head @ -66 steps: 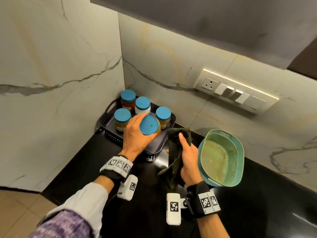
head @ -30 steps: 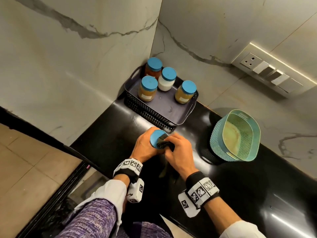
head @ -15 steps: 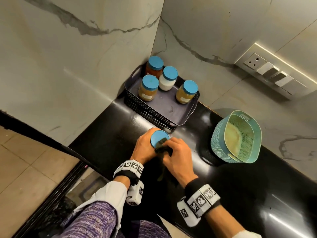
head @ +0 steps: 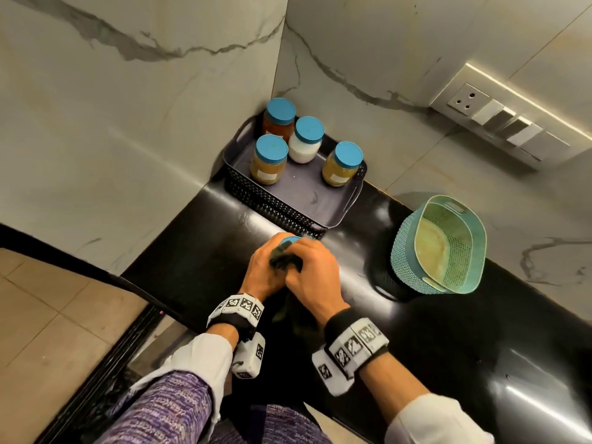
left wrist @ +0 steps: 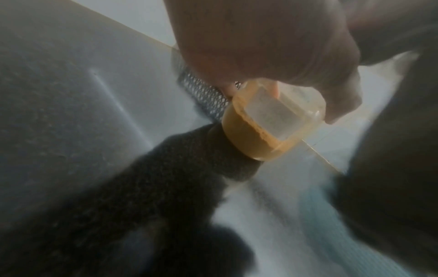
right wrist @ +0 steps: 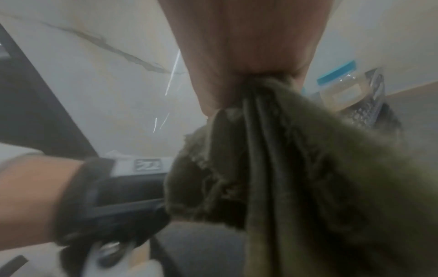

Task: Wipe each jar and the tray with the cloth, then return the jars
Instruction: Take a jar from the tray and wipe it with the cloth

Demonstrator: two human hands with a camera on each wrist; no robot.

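Gripped in the left hand [head: 264, 267], at the centre of the head view, is a blue-lidded jar [head: 288, 241]; only a sliver of its lid is seen past the knuckles. In the left wrist view the jar's [left wrist: 265, 129] lower body, holding a tan paste, is seen below the fingers, blurred. A dark olive cloth [head: 285, 259] is bunched in the right hand [head: 312, 277] and pressed onto the lid. In the right wrist view the cloth [right wrist: 296, 168] fills the lower right; the fingers closed on it are hidden. Whether the jar base rests on the black counter [head: 448, 347] cannot be told. Four more blue-lidded jars are seen standing in the dark tray [head: 307, 200], upper centre. A teal basket [head: 439, 248] is noted at right.
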